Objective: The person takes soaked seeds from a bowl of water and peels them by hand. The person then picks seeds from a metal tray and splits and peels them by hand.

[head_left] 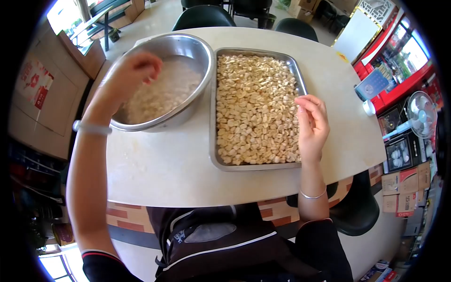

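Observation:
My left hand hangs over a round steel basin, its fingers bent and smeared by motion. Cloudy water fills the basin, with pale pieces lying under it. To the right, a rectangular steel tray is covered in a layer of pale, flat, bean-like pieces. At the tray's right edge is my right hand, with thumb and fingertips drawn together in a pinch. Whatever may be between those fingertips is too small to make out.
Both vessels stand on a rounded white table. Dark chairs are at its far side, and another dark chair is at the near right. Beyond the right edge are a fan, a red display fridge and cardboard boxes.

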`<move>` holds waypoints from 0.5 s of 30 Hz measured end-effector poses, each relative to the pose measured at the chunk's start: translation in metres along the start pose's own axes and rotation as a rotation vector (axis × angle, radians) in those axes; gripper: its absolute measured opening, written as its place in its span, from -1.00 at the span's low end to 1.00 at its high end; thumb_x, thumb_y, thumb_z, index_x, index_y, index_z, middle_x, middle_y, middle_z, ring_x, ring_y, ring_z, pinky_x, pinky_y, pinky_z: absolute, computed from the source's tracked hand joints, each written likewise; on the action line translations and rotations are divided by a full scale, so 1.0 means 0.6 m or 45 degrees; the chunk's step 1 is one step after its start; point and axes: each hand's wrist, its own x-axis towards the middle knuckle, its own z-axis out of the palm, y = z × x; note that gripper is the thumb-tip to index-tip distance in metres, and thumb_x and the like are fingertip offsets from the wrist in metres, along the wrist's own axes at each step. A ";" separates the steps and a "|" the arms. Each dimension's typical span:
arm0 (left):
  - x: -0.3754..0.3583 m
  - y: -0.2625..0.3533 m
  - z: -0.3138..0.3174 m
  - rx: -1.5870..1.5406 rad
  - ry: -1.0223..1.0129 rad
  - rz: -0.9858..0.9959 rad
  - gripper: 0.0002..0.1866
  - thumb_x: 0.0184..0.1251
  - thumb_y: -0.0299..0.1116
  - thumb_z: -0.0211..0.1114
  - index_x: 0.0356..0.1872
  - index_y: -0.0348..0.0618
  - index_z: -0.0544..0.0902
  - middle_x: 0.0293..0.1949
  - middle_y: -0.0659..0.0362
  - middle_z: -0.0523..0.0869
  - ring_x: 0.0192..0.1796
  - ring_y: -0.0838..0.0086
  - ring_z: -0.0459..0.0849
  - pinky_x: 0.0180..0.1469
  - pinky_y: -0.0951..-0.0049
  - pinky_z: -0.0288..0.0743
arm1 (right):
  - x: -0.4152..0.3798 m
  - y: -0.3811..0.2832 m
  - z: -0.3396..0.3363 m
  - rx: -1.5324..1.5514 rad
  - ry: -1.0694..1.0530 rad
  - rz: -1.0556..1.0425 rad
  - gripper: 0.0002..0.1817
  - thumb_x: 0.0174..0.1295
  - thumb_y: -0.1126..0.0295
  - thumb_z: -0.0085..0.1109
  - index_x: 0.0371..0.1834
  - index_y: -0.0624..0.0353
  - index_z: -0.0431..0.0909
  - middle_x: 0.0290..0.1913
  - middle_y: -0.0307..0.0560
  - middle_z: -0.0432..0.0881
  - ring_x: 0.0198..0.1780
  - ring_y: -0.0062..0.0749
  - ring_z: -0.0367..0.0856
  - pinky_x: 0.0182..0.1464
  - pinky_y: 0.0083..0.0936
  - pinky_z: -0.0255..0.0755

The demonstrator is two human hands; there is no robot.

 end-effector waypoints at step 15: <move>0.064 0.013 -0.073 0.700 -0.528 -0.371 -0.51 0.10 -0.16 0.38 0.05 -0.17 0.66 -0.25 -0.06 0.77 -0.20 0.23 0.75 -0.06 0.33 0.60 | -0.012 -0.094 -0.034 0.117 -0.169 0.131 -0.85 0.29 0.69 0.03 -0.22 0.34 0.62 -0.07 -0.11 0.54 -0.33 -0.67 0.47 -0.33 -0.76 0.39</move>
